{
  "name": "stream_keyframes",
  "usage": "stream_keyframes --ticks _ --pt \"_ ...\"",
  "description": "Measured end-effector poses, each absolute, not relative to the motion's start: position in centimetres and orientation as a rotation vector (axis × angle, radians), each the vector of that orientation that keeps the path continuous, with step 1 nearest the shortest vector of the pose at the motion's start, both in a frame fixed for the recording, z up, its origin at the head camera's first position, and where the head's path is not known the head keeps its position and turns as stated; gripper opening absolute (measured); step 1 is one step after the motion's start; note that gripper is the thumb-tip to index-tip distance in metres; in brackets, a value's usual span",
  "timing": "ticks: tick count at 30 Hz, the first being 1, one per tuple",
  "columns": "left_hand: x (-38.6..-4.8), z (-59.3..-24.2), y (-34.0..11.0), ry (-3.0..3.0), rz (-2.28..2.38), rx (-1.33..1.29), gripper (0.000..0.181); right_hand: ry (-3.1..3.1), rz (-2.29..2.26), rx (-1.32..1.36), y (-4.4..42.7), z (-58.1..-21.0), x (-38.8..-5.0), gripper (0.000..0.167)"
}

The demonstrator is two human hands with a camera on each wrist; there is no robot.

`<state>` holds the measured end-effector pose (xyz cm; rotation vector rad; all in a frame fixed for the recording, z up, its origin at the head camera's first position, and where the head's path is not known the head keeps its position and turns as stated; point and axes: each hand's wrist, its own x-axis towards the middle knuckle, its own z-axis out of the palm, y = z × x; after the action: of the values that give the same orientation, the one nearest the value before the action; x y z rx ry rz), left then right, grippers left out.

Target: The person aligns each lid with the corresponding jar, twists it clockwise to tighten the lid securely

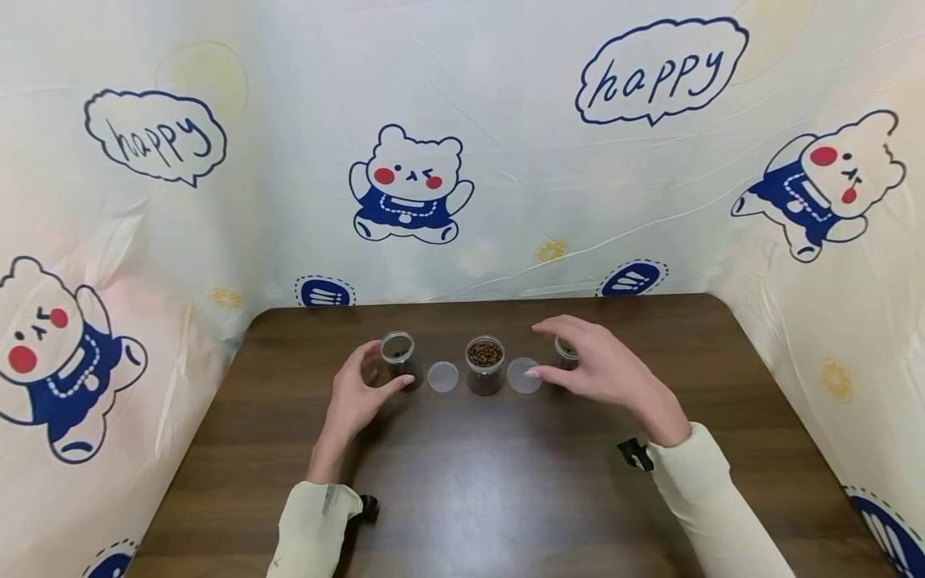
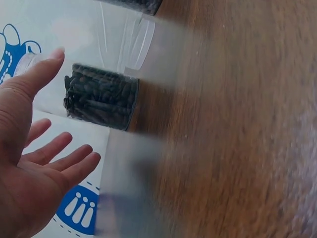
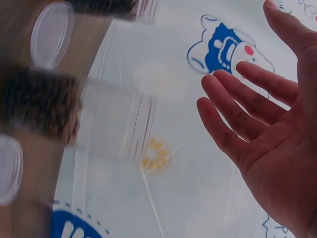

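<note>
Three clear jars stand in a row in the head view. My left hand curves beside the left jar, thumb by its front; in the left wrist view that hand has spread fingers near a jar of dark pieces. Brown pieces show in the middle jar. My right hand partly covers the right jar, its thumb and fingers apart. In the right wrist view the hand has extended fingers away from a jar of brown pieces. Contact at the outer jars is unclear.
Two translucent round lids lie between the jars, a left one and a right one. The brown wooden table extends in front of them. Behind and beside it hangs a pale printed cloth.
</note>
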<state>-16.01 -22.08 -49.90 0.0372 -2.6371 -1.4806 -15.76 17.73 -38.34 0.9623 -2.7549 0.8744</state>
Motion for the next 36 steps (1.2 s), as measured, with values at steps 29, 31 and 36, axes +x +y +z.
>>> stream_keyframes --ticks 29,31,36 --pt "-16.9 -50.3 -20.3 -2.563 -1.534 0.082 0.082 -2.825 0.866 1.145 8.4 -39.6 -15.8 0.066" --pt "-16.9 -50.4 -20.3 -2.569 -1.527 0.087 0.079 -2.825 0.853 1.161 7.9 -39.7 -15.9 0.063" --pt "-17.0 -50.5 -20.2 -2.559 -1.538 0.078 0.069 -2.833 0.834 1.182 6.7 -39.9 -16.0 0.06"
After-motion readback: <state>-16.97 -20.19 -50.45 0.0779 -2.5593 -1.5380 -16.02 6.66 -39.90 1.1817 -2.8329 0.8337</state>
